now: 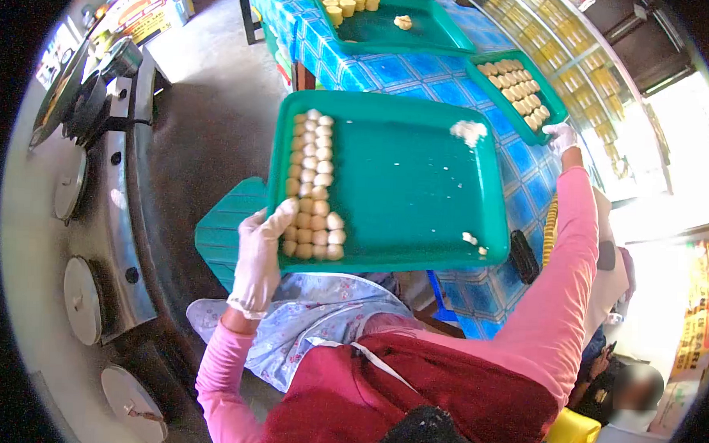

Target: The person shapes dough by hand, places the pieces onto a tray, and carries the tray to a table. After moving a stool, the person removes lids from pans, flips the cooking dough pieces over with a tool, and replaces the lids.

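Observation:
My gloved left hand point(264, 246) grips the left rim of a large green tray point(403, 184), held up and slightly tilted in front of me. Rows of pale dough balls point(313, 173) line its left side. White crumbs point(468, 132) lie in its upper right corner and small bits of dough point(471, 239) at its lower right. My gloved right hand point(560, 139) is closed at the near corner of a smaller green tray point(548, 95) on the table. Rows of pale oblong dough pieces point(515, 85) fill that tray; the fingertips are small and partly hidden.
On the blue checked tablecloth point(391, 69) stands another green tray point(447, 41) with yellow cylindrical pieces point(354, 3) and a dough lump point(403, 22). A black object point(524, 257) lies at the right. Left is a stove point(123, 237) with pans and lids. Another person point(599, 386) is at lower right.

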Tool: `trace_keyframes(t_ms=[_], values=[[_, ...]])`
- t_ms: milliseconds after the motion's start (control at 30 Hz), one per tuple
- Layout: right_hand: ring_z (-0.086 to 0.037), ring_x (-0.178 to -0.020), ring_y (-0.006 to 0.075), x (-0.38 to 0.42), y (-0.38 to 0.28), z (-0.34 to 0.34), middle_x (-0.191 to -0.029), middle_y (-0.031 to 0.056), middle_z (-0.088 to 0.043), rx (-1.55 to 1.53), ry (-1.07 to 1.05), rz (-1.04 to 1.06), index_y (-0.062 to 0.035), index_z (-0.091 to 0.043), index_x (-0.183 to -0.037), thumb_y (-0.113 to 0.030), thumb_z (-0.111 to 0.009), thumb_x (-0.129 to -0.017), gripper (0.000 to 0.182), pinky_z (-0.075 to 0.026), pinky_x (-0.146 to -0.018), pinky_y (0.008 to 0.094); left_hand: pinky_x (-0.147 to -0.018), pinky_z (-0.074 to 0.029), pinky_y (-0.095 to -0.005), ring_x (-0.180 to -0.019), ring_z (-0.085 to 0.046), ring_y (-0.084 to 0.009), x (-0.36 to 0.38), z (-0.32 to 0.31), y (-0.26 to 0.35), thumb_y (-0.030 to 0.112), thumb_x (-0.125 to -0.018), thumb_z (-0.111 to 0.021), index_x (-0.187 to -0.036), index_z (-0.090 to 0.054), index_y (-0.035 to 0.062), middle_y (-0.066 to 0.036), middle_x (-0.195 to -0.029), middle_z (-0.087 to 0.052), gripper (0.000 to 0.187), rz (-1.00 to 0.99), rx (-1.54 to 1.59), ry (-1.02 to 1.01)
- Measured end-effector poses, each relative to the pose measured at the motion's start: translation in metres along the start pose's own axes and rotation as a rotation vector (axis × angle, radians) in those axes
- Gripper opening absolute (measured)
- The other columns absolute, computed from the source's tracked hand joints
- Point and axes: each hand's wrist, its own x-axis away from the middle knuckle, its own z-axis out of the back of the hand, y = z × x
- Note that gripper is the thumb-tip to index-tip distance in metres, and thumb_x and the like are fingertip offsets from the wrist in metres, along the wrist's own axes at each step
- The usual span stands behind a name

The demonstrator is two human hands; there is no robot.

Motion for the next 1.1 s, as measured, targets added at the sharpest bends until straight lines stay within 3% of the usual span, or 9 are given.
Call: trace_keyframes(t_ms=[200,300,567,700,767,867,1000,1067,1100], values=[[-0.043,-0.041,0.0179,0.023,-0.035,0.002,-0.06,0.0041,-0.047,-0.112,-0.068,-0.06,-0.0078,-0.056,-0.071,-0.021,-0.071,-0.076,0.02,-0.035,-0.037,0.033,-0.073,-0.058,-0.0378,-0.084,-0.068,-0.0234,-0.031,-0.092,-0.018,0.024,-0.095,-0.053,-0.123,-0.049,0.0048,-0.011,-0.102,-0.064,0.034,-0.055,0.392,-0.2],[-0.049,-0.039,0.0176,0.009,-0.066,0.003,-0.061,0.0015,-0.053,0.693,0.278,0.168,-0.0069,-0.059,-0.084,-0.029,-0.071,-0.079,0.025,-0.034,-0.033,0.0303,-0.067,-0.06,-0.0406,-0.078,-0.068,-0.0267,-0.038,-0.133,-0.034,0.02,-0.098,-0.047,-0.126,-0.043,0.0058,-0.012,-0.098,-0.064,0.032,-0.11,0.508,-0.195],[-0.053,-0.047,0.0141,0.037,-0.117,-0.07,-0.062,0.0023,-0.056,0.342,-0.096,0.27,-0.0095,-0.062,-0.074,-0.031,-0.066,-0.083,0.023,-0.039,-0.039,0.0278,-0.063,-0.059,-0.038,-0.076,-0.065,-0.024,-0.062,-0.168,-0.034,0.019,-0.098,-0.045,-0.135,-0.031,0.011,-0.011,-0.097,-0.057,0.04,-0.326,0.67,-0.143],[-0.062,-0.063,0.0263,0.055,-0.139,-0.13,-0.069,0.0094,-0.063,1.004,-0.099,1.181,-0.0129,-0.064,-0.078,-0.027,-0.063,-0.08,0.014,-0.048,-0.054,0.0387,-0.06,-0.057,-0.0347,-0.074,-0.064,-0.023,-0.086,-0.157,-0.019,0.018,-0.095,-0.047,-0.132,-0.027,0.0074,-0.009,-0.095,-0.055,0.043,-0.287,0.515,-0.245],[-0.063,-0.073,0.0308,0.09,-0.171,-0.163,-0.074,0.0114,-0.065,1.183,-0.027,1.396,-0.0137,-0.065,-0.079,-0.027,-0.06,-0.079,0.014,-0.05,-0.063,0.0432,-0.091,-0.046,-0.0376,-0.105,-0.056,-0.0224,-0.087,-0.148,-0.015,0.028,-0.095,-0.052,-0.141,-0.019,0.0091,-0.01,-0.119,-0.05,0.06,-0.309,0.321,-0.243],[-0.065,-0.078,0.0288,0.104,-0.182,-0.195,-0.084,0.0141,-0.068,0.773,-0.172,1.211,-0.0078,-0.069,-0.085,-0.029,-0.06,-0.081,0.024,-0.051,-0.069,0.0395,-0.111,-0.024,-0.0353,-0.126,-0.041,-0.0191,-0.073,-0.143,-0.008,0.041,-0.094,-0.055,-0.148,-0.021,0.0081,-0.007,-0.141,-0.041,0.072,-0.358,0.291,-0.206],[-0.063,-0.072,0.0176,0.154,-0.205,-0.239,-0.087,0.0094,-0.069,0.494,-0.36,0.923,-0.0045,-0.071,-0.092,-0.032,-0.063,-0.083,0.03,-0.049,-0.066,0.0302,-0.111,-0.024,-0.0303,-0.133,-0.036,-0.0175,-0.077,-0.067,-0.053,0.037,-0.095,-0.055,-0.136,-0.042,-0.0046,-0.01,-0.143,-0.041,0.06,-0.359,0.261,0.023],[-0.061,-0.071,0.0133,0.203,-0.217,-0.265,-0.085,0.0058,-0.068,0.488,-0.485,0.798,-0.0046,-0.071,-0.094,-0.032,-0.063,-0.083,0.031,-0.047,-0.063,0.0273,-0.097,-0.039,-0.0324,-0.112,-0.052,-0.0182,-0.08,0.013,-0.098,0.027,-0.093,-0.06,-0.131,-0.049,-0.0007,-0.012,-0.124,-0.055,0.049,-0.466,-0.016,0.239],[-0.059,-0.07,0.0111,0.233,-0.225,-0.275,-0.083,0.004,-0.068,0.533,-0.524,0.706,-0.0048,-0.071,-0.096,-0.032,-0.063,-0.084,0.031,-0.046,-0.061,0.0258,-0.089,-0.041,-0.0406,-0.102,-0.054,-0.0289,-0.085,0.061,-0.138,0.034,-0.088,-0.063,-0.125,-0.052,-0.0002,-0.019,-0.109,-0.057,0.051,-0.58,-0.525,0.674]])
